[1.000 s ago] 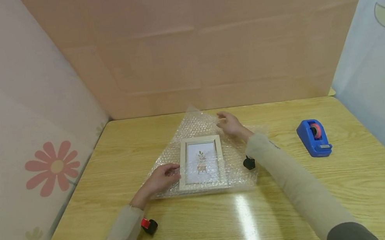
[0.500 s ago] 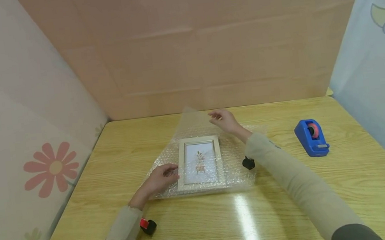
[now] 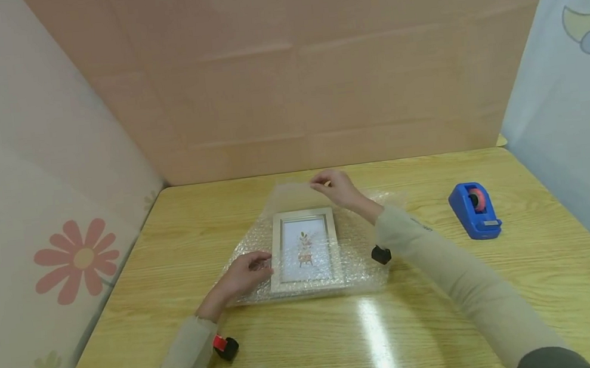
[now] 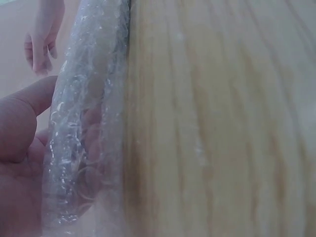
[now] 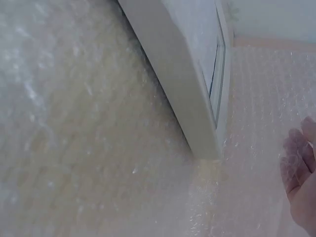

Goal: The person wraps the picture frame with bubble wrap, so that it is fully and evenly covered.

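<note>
A cream picture frame (image 3: 334,246) with a small plant picture lies face up on a sheet of bubble wrap (image 3: 250,245). Part of the wrap covers the frame's lower portion. My left hand (image 3: 245,272) is at the frame's left side; in the left wrist view its thumb (image 4: 42,96) touches the wrap's edge, with other fingers showing through the plastic. Beyond the frame's top edge, my right hand (image 3: 340,188) pinches the far flap of wrap, which is raised and blurred. In the right wrist view, clear plastic lies against the curled fingers (image 5: 294,160).
A blue tape dispenser (image 3: 475,211) with a pink roll stands on the wooden table (image 3: 312,344) at the right. Black wrist cameras sit below the left sleeve (image 3: 183,354) and beside the right sleeve (image 3: 439,271). A tan backdrop (image 3: 290,88) rises behind the table.
My right hand has moved left and closed on the far flap. The flap's peak has come down from above the table's back edge toward the frame. My left hand stays at the frame's side.
</note>
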Demonstrator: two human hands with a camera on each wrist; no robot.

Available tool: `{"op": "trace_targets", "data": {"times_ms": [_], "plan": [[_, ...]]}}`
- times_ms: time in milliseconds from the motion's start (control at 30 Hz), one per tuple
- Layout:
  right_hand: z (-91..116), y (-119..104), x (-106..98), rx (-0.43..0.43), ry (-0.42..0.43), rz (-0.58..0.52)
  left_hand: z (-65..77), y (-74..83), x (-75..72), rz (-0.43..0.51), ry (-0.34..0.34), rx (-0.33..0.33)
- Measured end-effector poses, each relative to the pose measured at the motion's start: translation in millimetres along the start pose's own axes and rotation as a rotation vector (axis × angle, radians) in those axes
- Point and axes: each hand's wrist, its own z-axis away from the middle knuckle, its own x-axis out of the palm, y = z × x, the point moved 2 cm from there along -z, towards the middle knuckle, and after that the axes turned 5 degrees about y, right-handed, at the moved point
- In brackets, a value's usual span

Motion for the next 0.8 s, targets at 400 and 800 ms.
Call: {"op": "trace_targets", "data": {"times_ms": [400, 800], "plan": [[39.4, -12.4, -2.1, -0.082, -0.180, -0.069, -1.3, 4.8, 0.7, -0.015, -0.003, -0.017], [69.1, 3.1, 20.7, -0.161, -0.254, 0.092, -3.8, 3.6, 0.1, -0.055, 0.003, -0.026]]}}
